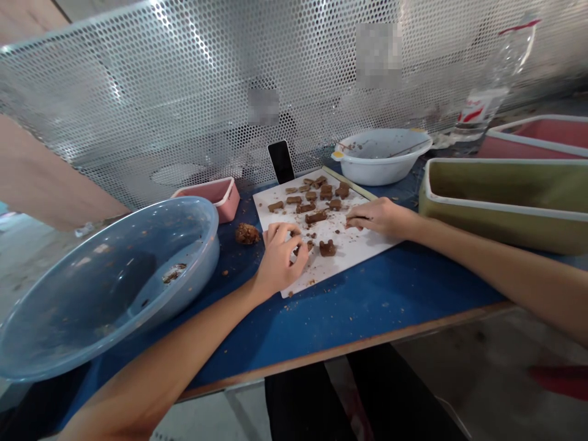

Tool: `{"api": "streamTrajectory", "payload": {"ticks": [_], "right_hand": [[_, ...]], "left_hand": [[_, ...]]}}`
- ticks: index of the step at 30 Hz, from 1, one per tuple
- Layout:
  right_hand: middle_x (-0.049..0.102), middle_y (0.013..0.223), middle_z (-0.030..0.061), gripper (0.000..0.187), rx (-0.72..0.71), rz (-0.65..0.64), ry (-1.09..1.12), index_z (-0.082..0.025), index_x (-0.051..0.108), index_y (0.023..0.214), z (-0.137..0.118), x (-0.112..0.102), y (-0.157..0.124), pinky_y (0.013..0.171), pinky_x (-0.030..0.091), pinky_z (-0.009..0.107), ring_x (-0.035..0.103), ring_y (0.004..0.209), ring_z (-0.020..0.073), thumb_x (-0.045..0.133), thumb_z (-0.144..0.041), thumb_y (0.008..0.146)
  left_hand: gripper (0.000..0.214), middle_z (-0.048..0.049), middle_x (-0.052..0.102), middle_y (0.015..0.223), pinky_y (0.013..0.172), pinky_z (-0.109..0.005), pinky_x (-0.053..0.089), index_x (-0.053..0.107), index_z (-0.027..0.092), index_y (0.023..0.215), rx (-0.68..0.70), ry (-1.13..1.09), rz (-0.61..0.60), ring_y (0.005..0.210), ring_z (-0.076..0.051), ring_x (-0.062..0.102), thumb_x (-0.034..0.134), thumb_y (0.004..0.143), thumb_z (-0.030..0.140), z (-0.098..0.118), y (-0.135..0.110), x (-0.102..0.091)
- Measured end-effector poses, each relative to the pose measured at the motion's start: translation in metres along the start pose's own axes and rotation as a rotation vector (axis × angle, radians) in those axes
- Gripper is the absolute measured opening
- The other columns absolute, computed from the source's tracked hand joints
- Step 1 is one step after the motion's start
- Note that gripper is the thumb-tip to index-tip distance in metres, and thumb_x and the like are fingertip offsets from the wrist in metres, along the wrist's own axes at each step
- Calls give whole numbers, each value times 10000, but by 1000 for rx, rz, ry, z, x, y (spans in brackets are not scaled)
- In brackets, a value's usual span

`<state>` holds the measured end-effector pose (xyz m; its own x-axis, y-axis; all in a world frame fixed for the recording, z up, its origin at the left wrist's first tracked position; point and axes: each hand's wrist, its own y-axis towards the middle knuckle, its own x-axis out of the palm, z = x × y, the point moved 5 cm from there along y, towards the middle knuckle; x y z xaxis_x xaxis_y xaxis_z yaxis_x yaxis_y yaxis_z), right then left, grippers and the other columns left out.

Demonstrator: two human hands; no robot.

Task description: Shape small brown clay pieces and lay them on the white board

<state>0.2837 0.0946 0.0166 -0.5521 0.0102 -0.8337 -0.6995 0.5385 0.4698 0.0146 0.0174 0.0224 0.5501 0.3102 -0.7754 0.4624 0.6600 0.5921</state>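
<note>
Several small brown moulded pieces (pixel 316 217), some bone-shaped, lie among crumbs on a white board (pixel 353 245). My left hand (pixel 281 257) rests at the board's left side, fingers curled around a small brown piece that is mostly hidden. Just right of those fingers stands a brown piece with two raised bumps (pixel 327 248). Over the board's right part, my right hand (pixel 383 217) is closed, its fingertips pinched together; what they hold, if anything, cannot be made out. A rough brown lump (pixel 247 233) sits on the blue table left of the board.
A large blue basin (pixel 209 226) stands at left, with a pink container (pixel 228 202) behind it. A phone (pixel 281 162) leans against the perforated metal screen (pixel 206 92). A white basin (pixel 376 171), a bottle (pixel 482 107) and a green trough (pixel 500 229) are toward the right.
</note>
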Motion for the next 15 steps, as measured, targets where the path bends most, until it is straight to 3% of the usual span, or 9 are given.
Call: {"api": "streamTrajectory", "payload": {"ticks": [10, 15], "right_hand": [[873, 1139, 90, 290, -61, 204, -23, -213, 847, 1180, 4, -5, -1, 964, 636, 332, 834, 1051, 243, 655, -419, 1108], [885, 1088, 64, 266, 9, 194, 25, -237, 865, 1098, 13, -5, -3, 906, 647, 322, 847, 975, 245, 741, -466, 1046]], "left_hand": [[280, -111, 688, 1184, 988, -517, 424, 656, 212, 824, 0, 2, -7, 1178, -316, 538, 568, 1085, 260, 0, 0, 0], [280, -115, 686, 1199, 990, -522, 429, 658, 213, 834, 0, 7, -10, 1187, -315, 537, 561, 1090, 268, -1, -1, 0]]}}
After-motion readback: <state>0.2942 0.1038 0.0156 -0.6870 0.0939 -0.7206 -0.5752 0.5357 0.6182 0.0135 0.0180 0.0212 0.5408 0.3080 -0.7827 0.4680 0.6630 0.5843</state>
